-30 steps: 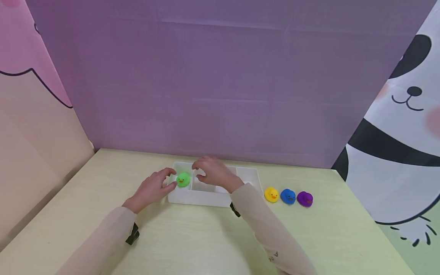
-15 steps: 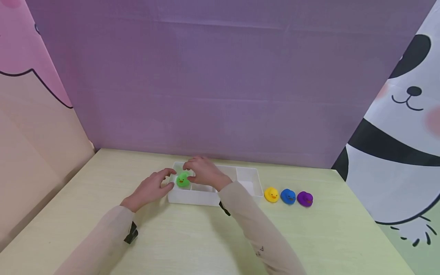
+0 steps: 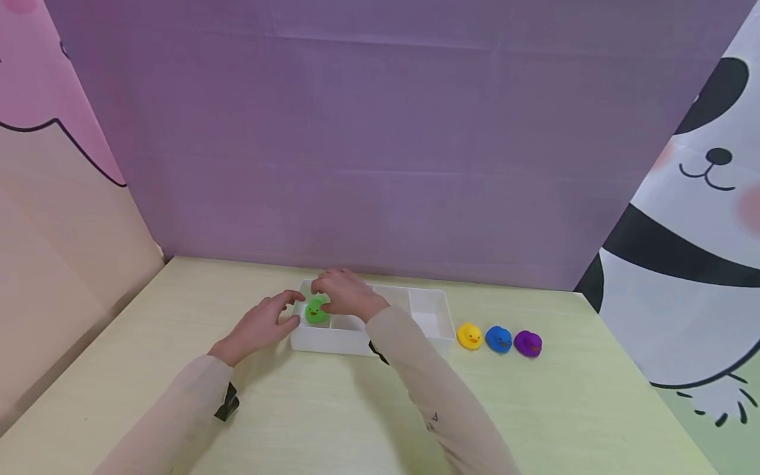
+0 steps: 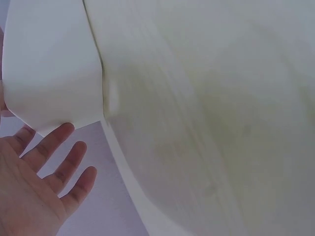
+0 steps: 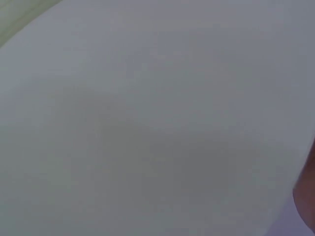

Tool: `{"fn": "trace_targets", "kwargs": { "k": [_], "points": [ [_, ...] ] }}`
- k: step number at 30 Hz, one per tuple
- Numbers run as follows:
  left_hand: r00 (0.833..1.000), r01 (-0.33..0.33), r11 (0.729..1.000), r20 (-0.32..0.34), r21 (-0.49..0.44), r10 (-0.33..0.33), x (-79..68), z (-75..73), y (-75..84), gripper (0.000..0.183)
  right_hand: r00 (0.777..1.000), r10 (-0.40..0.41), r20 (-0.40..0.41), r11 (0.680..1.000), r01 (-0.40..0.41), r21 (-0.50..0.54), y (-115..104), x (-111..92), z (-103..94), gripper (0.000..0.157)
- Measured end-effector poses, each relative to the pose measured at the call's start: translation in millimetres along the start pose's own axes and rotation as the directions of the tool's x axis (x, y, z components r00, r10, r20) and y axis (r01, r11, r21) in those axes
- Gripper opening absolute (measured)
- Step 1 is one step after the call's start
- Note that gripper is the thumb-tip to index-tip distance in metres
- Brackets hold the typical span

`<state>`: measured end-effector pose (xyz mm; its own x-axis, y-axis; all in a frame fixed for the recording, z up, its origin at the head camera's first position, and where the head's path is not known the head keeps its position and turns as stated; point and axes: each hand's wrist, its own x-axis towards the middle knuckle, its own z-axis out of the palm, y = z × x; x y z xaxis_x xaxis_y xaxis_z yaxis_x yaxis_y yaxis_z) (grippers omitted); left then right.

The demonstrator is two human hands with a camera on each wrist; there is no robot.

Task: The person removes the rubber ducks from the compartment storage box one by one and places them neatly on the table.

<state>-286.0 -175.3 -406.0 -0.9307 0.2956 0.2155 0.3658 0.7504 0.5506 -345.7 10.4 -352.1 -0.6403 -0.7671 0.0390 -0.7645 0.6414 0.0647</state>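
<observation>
A green rubber duck (image 3: 316, 311) sits in the left compartment of a white divided box (image 3: 341, 341). My right hand (image 3: 344, 293) is over that end, fingers curved and parted, thumb beside the duck's right side; whether it touches the duck is unclear. My left hand (image 3: 259, 328) spans the box's left end, index finger and thumb spread near its corners. In the left wrist view, relaxed fingers (image 4: 76, 162) lie against or close to the box wall (image 4: 54, 64). The right wrist view is mostly a blurred pale surface, with a sliver of hand (image 5: 306, 189) at the right.
Right of the box, a yellow duck (image 3: 470, 336), a blue duck (image 3: 499, 339) and a purple duck (image 3: 528, 344) stand in a row on the pale wooden table (image 3: 285, 422). A purple cloth (image 3: 380, 145) hangs behind the table.
My right hand has moved left over the box, from the middle compartments to the green duck. The left hand has barely shifted, and the ducks stay where they were.
</observation>
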Motion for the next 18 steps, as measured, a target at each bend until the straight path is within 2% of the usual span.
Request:
{"fn": "trace_targets", "kwargs": {
  "k": [8,18],
  "points": [
    [1.0,0.016,1.0,-0.004,0.013,-0.016,0.5,-0.1,2.5,0.037,0.998,-0.003,0.058,1.0,0.002,0.015,1.7,6.0,1.4,0.03],
    [1.0,0.024,1.0,-0.014,0.014,-0.023,-1.7,-0.3,0.8,0.036,0.996,0.013,0.087,1.0,-0.013,0.001,-1.5,14.2,5.7,0.029]
  ]
}}
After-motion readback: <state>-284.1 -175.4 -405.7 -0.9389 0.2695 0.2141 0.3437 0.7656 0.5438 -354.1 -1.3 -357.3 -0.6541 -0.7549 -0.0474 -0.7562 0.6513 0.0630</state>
